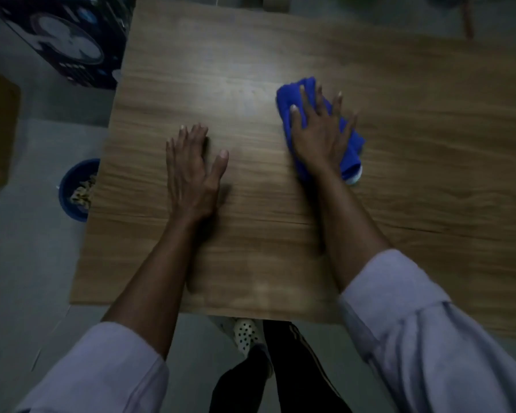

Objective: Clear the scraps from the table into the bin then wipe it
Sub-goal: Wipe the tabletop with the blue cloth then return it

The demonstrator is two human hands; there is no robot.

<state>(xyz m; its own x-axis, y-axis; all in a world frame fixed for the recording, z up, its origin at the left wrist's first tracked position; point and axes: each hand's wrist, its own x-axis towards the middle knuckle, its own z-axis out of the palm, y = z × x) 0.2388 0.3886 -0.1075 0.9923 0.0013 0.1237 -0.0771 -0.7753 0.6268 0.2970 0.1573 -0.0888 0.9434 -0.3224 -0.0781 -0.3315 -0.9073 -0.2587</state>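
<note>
Head view: the table [251, 234] shows no scraps anywhere on the wood, and the blue bin [72, 186] on the floor just off its left edge holds a heap of pale bits, so step 1 of 2, the clearing, looks done and the wiping is under way. The right hand [319, 132] lies flat with fingers spread, pressing a cloth [292, 96] against the tabletop right of centre rather than pinching it. The left hand [191, 171] rests open and empty, palm down, near the middle, well apart from the cloth. The cloth is bright blue, bunched and folded, with a whitish bit at its near end. How much surface is already wiped cannot be told; most probably remains.
</note>
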